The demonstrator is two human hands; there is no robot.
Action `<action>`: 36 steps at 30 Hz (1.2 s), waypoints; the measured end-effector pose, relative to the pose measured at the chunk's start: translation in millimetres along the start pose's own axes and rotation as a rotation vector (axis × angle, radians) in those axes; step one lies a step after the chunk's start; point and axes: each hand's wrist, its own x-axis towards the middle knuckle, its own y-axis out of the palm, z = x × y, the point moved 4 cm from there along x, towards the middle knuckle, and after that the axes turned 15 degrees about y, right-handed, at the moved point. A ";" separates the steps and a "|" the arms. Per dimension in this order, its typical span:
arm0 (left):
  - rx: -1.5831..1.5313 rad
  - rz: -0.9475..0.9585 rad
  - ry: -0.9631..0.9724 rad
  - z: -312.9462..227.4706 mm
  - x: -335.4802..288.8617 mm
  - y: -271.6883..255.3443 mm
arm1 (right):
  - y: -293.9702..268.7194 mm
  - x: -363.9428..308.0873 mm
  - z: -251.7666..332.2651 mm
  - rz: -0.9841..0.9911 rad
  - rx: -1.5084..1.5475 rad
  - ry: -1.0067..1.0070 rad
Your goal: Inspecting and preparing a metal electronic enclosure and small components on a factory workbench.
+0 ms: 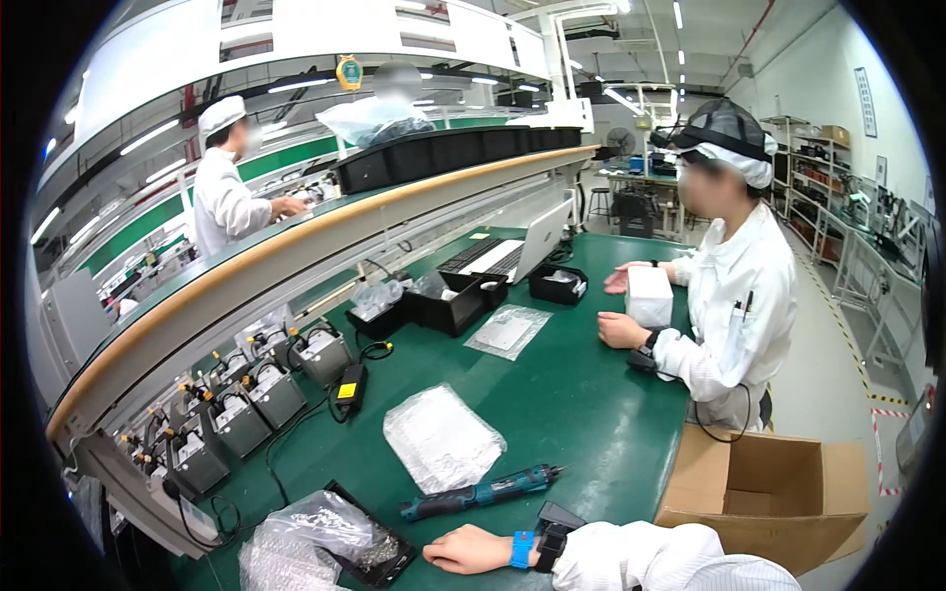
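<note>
At the lower left of a green table [601,414], bubble wrap [281,563] is heaped beside a black tray [406,554] of small loose parts, which is partly covered by a clear bag [335,520]. Just right of the tray's rim, the right hand [471,549] is laid palm down, its fingers directed left, so the tray lies straight ahead of them; whether it is touched cannot be told. The fingers look close together and gently bent, but the tips are not clearly shown, so whether anything is pinched cannot be told. The left hand is not shown. Beyond the right hand, a blue-green power screwdriver [481,492] is laid with its long axis running left to right, slightly aslant, its bit pointed right.

Farther over the table, from the left, grey boxes with cables [241,424] are lined up, a bubble pouch [443,433] is laid flat, black bins [448,313] and a laptop [498,256] are set out, and a white box [649,295] is flanked by a co-worker's hands [619,330].

In the room, another co-worker [222,197] is seen at the left behind a raised shelf; at the right, an open cardboard box [833,492] is placed beside the table, and storage racks [813,182] are ranged beyond.
</note>
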 end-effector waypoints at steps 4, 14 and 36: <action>-0.010 0.078 0.089 -21.6 7.1 5.5 | -1.1 1.3 -3.1 -0.006 0.047 0.010; 0.020 0.045 -0.064 -12.1 6.0 7.7 | -11.0 -3.2 3.2 -0.170 0.046 -0.040; -0.010 -0.080 0.003 5.8 6.7 -2.8 | -12.7 -3.5 5.0 -0.137 0.029 -0.028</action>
